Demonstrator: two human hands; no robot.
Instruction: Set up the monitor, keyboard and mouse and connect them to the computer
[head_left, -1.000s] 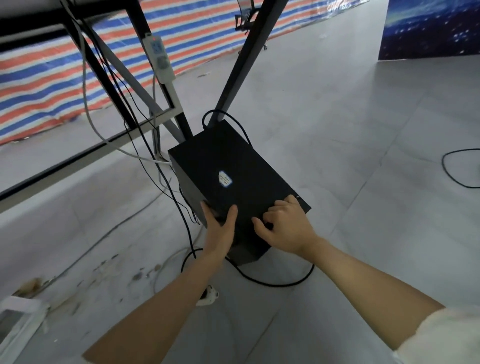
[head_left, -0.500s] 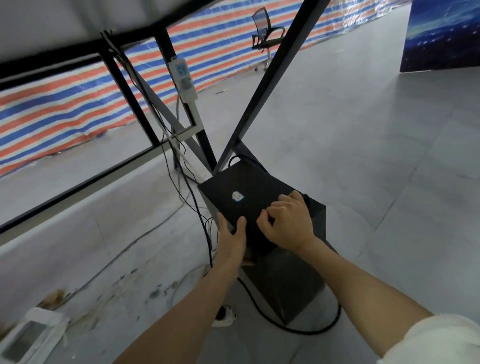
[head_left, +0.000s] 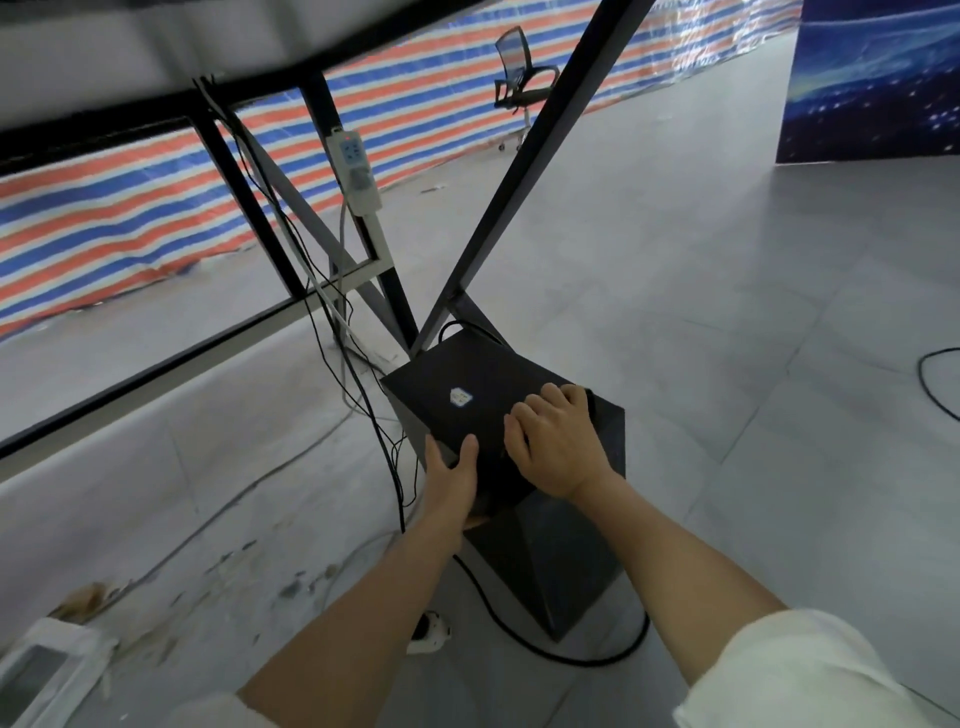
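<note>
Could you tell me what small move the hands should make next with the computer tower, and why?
Probably set the computer tower squarely on the floor. Both the left hand and right hand grip its near top edge, and it looks tipped, with black cables trailing round its base.

The grey tiled floor (head_left: 701, 312) carries the black computer tower (head_left: 561, 561) at the lower centre. A thick black cable (head_left: 587, 659) curves on the tiles below it, and a white plug (head_left: 428, 631) lies just beside. An office chair (head_left: 519, 83) stands at the top centre.
</note>
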